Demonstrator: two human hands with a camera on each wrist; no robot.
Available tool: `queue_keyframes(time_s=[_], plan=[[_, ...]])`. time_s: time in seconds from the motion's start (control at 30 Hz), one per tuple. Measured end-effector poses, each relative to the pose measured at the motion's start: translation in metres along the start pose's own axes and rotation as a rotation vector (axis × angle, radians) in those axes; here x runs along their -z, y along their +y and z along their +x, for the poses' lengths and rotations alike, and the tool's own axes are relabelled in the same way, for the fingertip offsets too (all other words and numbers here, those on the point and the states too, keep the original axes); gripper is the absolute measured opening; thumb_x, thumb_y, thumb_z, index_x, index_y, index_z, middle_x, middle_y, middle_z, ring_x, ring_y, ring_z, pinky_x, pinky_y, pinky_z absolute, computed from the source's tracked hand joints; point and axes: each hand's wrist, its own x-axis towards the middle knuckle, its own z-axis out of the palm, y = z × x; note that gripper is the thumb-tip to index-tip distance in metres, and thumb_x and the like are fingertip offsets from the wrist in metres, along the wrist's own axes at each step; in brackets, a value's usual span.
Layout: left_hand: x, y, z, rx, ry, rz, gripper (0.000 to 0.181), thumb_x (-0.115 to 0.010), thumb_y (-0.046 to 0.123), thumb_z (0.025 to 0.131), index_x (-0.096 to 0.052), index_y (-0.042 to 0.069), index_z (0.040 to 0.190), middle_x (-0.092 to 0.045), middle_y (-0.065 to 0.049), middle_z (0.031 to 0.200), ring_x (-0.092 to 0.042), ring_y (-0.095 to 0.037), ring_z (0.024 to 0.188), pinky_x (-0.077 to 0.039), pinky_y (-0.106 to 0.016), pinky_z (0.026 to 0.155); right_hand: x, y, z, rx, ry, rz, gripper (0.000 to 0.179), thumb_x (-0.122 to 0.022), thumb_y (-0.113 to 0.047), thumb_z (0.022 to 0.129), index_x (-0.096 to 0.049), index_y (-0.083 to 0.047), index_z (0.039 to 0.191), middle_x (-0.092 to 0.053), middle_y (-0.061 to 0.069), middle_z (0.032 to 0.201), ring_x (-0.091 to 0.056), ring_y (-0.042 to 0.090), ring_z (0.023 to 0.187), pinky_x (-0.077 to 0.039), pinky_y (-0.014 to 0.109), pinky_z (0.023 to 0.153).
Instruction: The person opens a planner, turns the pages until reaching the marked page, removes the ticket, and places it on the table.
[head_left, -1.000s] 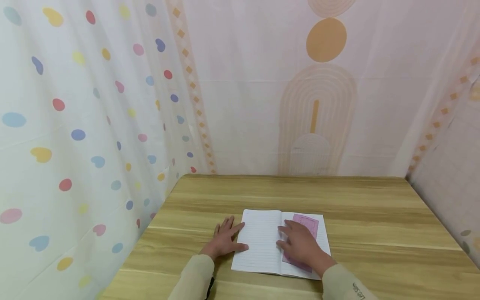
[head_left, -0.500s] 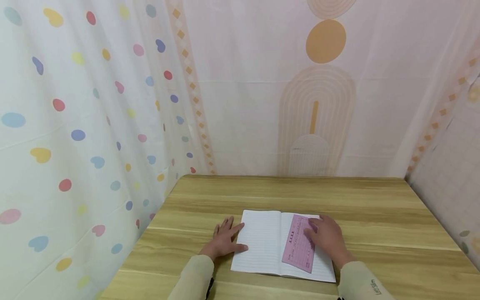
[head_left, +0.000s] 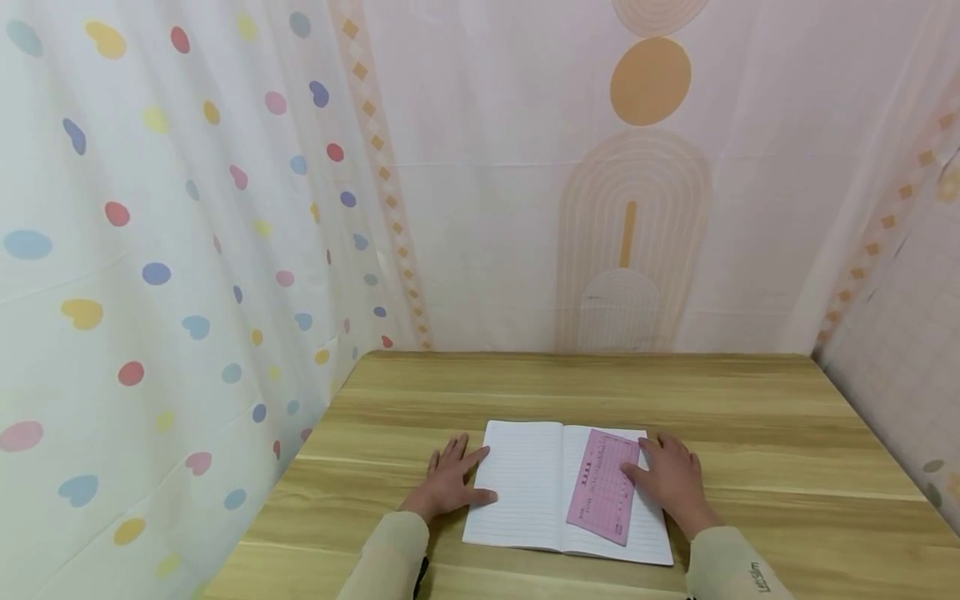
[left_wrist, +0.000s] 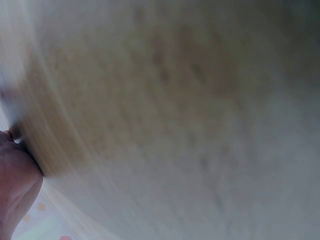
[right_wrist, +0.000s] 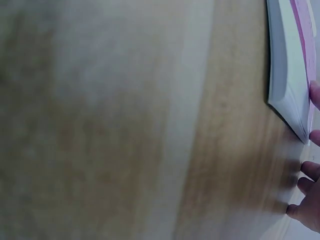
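An open notebook [head_left: 517, 483] with lined white pages lies flat in front of the person. On its right page rests a pink printed slip of paper [head_left: 603, 487], set at a slant. The left hand [head_left: 447, 482] is spread at the left edge, with thumb and index finger on the page margin and the other fingers on the table. At the opposite edge the right hand [head_left: 672, 479] lies with its fingers extended; its thumb touches the slip's right side and its index finger reaches the slip's upper right corner. In the right wrist view the notebook [right_wrist: 285, 60] shows its page edges beside the fingertips.
The wooden table [head_left: 780, 442] extends around the notebook on all sides. A dotted curtain [head_left: 172, 317] hangs along the left, and a patterned curtain [head_left: 495, 250] hangs behind the table's far edge. Beige sleeves [head_left: 390, 554] cover both forearms.
The right hand has moved right, from over the slip to the notebook's right edge, uncovering the slip's print. The slip has shifted very slightly right. The left hand has stayed in place.
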Motion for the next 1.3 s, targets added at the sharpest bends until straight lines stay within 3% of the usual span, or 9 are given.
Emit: queue_keyframes(time_s=[0.4,0.63,0.77,0.93,1.0,1.2,1.3], plan=[[-0.001,0.001,-0.001,0.009,-0.002,-0.001,0.084,-0.074,0.05,0.085,-0.04,0.013,0.153,-0.009,-0.025,0.162,-0.002,-0.042,0.149,0.002,-0.061,0.116,-0.003,-0.002,0.001,0.033,0.01,-0.018,0.044,-0.067,-0.03,0.093,-0.066,0.002,0.124,-0.042,0.037,0.14,-0.034,0.054,0.132,-0.021,0.07,0.107],[-0.001,0.002,-0.002,0.006,-0.003,-0.003,0.084,-0.073,0.051,0.086,-0.04,0.013,0.153,-0.008,-0.026,0.162,-0.002,-0.043,0.149,0.002,-0.062,0.116,0.002,0.0,0.004,0.047,0.073,0.155,0.035,-0.068,-0.023,0.092,-0.069,0.002,0.116,-0.055,0.031,0.13,-0.049,0.05,0.121,-0.037,0.065,0.1],[-0.001,0.002,-0.002,0.007,-0.001,-0.009,0.084,-0.074,0.05,0.085,-0.04,0.013,0.153,-0.009,-0.026,0.162,-0.002,-0.042,0.149,0.003,-0.062,0.116,0.014,0.003,0.008,-0.015,0.029,0.32,0.037,-0.066,-0.022,0.094,-0.065,0.004,0.122,-0.066,0.021,0.111,-0.06,0.033,0.098,-0.051,0.049,0.085],[-0.001,0.0,-0.001,0.006,-0.001,-0.013,0.084,-0.074,0.05,0.086,-0.04,0.014,0.153,-0.009,-0.025,0.163,-0.002,-0.042,0.149,0.002,-0.062,0.116,0.032,0.015,0.012,-0.09,-0.047,0.456,0.044,-0.063,-0.018,0.096,-0.058,0.009,0.131,-0.065,0.016,0.101,-0.058,0.023,0.081,-0.05,0.033,0.063],[-0.001,0.0,-0.001,0.006,-0.002,-0.014,0.084,-0.073,0.05,0.086,-0.04,0.014,0.153,-0.009,-0.024,0.163,-0.002,-0.042,0.15,0.002,-0.062,0.116,0.038,0.024,0.013,-0.111,-0.065,0.459,0.046,-0.061,-0.018,0.097,-0.056,0.01,0.132,-0.064,0.019,0.103,-0.058,0.024,0.082,-0.05,0.034,0.063],[-0.001,-0.001,-0.001,0.001,0.003,-0.02,0.083,-0.074,0.049,0.085,-0.04,0.014,0.153,-0.01,-0.024,0.162,-0.003,-0.042,0.149,0.001,-0.062,0.116,0.059,0.052,0.011,-0.152,-0.13,0.435,0.052,-0.056,-0.022,0.099,-0.048,0.012,0.138,-0.061,0.025,0.118,-0.055,0.032,0.1,-0.048,0.046,0.086],[-0.001,-0.001,-0.001,-0.001,0.005,-0.019,0.083,-0.074,0.049,0.085,-0.041,0.013,0.153,-0.01,-0.025,0.162,-0.003,-0.042,0.149,0.001,-0.062,0.115,0.068,0.065,0.008,-0.155,-0.148,0.424,0.056,-0.054,-0.024,0.1,-0.044,0.014,0.14,-0.059,0.026,0.119,-0.055,0.032,0.101,-0.047,0.049,0.087]])
